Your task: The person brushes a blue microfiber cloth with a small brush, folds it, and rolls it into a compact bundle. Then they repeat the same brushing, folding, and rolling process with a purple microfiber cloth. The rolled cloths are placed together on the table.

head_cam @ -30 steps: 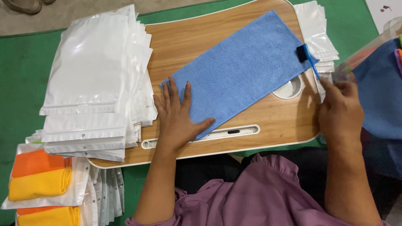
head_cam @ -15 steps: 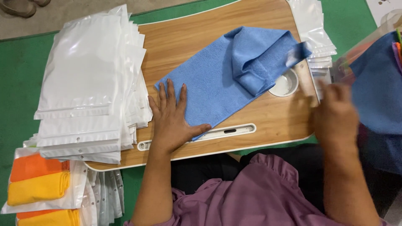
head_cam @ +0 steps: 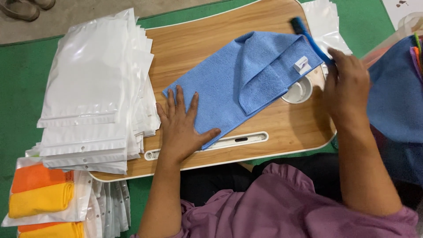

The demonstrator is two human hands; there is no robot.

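Note:
A blue microfibre cloth (head_cam: 229, 83) lies on a wooden lap tray (head_cam: 198, 39), its right end folded back over itself with a small white label showing. My left hand (head_cam: 180, 125) presses flat on the cloth's near left corner, fingers spread. My right hand (head_cam: 346, 86) is at the tray's right edge, pinching the cloth's folded far-right edge, which stands up as a blue strip.
A tall stack of white plastic bags (head_cam: 94, 88) covers the tray's left side. Bagged orange and yellow cloths (head_cam: 42, 196) lie at the lower left. More bags (head_cam: 324, 22) and a bin of blue cloths (head_cam: 396, 88) are at the right. A round cup recess (head_cam: 298, 93) sits in the tray.
My right hand lifted the cloth's right end and folded it leftward over the middle. My left hand stayed pressed on the near left corner.

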